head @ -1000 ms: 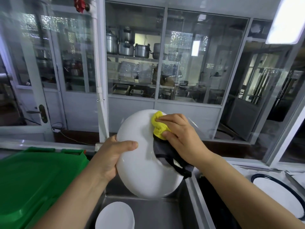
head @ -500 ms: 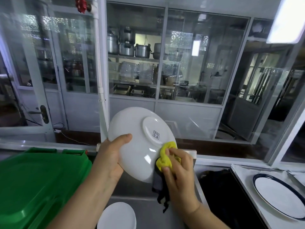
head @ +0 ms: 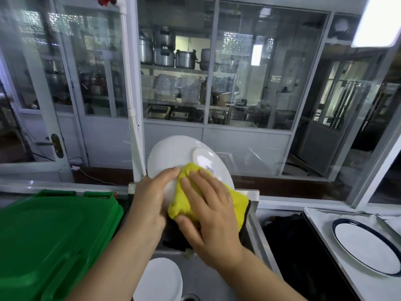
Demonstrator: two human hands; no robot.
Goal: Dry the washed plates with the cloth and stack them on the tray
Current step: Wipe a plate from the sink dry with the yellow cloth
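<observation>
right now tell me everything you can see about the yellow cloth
The yellow cloth looks like plush microfibre, with a dark grey or black reverse side and black edging showing along its lower right border. It is bunched and pressed against the underside of the round white plate, which is held tilted above the steel sink. The right hand lies spread on it, fingers fairly straight, while the left hand grips the plate's rim beside it. Its dark lower part hangs below the plate.

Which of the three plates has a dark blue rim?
The plate on the tray at the right. The held plate and the plate in the sink are plain white.
</observation>
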